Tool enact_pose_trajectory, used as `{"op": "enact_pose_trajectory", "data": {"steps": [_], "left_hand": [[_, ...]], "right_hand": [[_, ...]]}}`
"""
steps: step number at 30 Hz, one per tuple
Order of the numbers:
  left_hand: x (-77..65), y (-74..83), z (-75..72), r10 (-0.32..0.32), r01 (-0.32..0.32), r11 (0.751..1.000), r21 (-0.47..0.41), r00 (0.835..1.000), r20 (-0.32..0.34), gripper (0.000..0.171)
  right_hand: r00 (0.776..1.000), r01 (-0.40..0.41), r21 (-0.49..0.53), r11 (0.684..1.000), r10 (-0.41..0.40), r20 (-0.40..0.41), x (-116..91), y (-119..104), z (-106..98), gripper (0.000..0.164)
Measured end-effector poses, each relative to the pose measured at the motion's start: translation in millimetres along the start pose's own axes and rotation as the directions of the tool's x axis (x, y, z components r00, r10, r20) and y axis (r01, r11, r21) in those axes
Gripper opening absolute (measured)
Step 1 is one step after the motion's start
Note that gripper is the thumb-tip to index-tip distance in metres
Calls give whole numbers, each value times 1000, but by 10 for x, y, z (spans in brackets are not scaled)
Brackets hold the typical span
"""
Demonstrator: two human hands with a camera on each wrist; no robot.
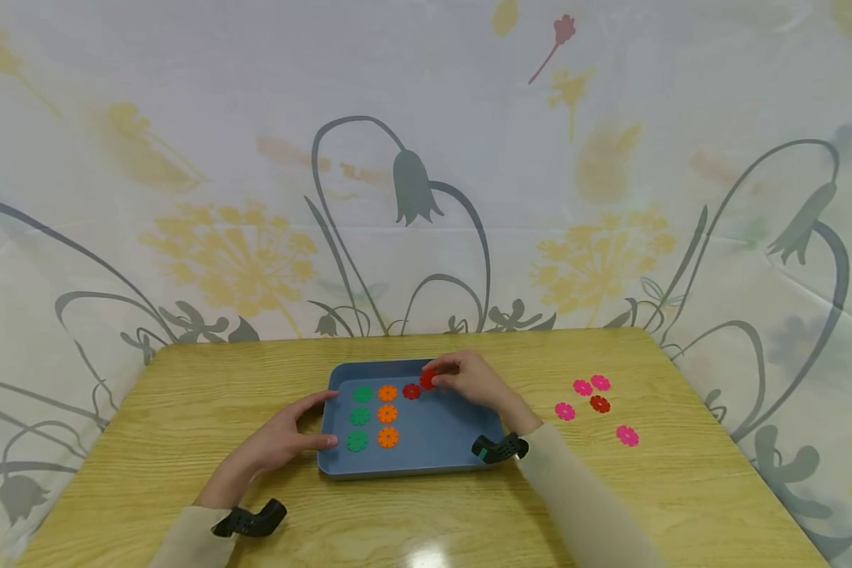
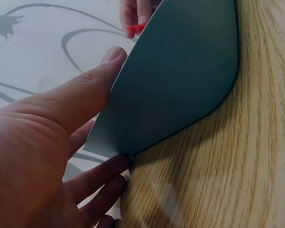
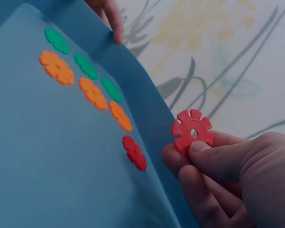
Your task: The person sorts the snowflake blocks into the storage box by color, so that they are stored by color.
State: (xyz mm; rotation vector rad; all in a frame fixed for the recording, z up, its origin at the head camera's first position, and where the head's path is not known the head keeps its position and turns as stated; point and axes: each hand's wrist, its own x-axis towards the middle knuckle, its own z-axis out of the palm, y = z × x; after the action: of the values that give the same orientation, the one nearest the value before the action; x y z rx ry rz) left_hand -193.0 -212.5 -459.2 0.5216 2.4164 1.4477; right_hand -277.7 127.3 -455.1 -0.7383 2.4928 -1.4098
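Green discs [image 1: 356,416], three; orange discs [image 1: 383,414], three; red discs [image 1: 408,391], three; pink discs [image 1: 561,411], four — thirteen discs in all. Blue tray [image 1: 436,442], one; wooden bench [image 1: 255,367], one; black wrist straps [image 1: 248,521] — two.

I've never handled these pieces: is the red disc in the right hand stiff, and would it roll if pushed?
The red disc is probably fairly stiff, looking flat though the right hand pinches it by one edge. Being thin, it would likely slide rather than tip. Stood up, its notched rim might roll bumpily.
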Motion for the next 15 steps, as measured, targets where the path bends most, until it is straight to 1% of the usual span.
{"op": "enact_pose_trajectory", "data": {"steps": [5, 7, 10, 15], "left_hand": [[5, -4, 3, 6, -6, 1000, 16, 1000, -4, 71], [6, -6, 6, 5, -5, 1000, 20, 1000, -6, 71], [6, -7, 9, 6, -6, 1000, 29, 1000, -5, 72], [8, -21, 6, 14, -14, 999, 35, 1000, -4, 70]], "right_hand": [[1000, -17, 116, 993, 15, 22, 9, 33, 63, 21], [999, -30, 143, 989, 25, 33, 5, 42, 78, 22], [998, -40, 164, 986, 33, 45, -7, 50, 93, 22], [998, -33, 153, 988, 23, 63, -20, 53, 99, 20]]}}
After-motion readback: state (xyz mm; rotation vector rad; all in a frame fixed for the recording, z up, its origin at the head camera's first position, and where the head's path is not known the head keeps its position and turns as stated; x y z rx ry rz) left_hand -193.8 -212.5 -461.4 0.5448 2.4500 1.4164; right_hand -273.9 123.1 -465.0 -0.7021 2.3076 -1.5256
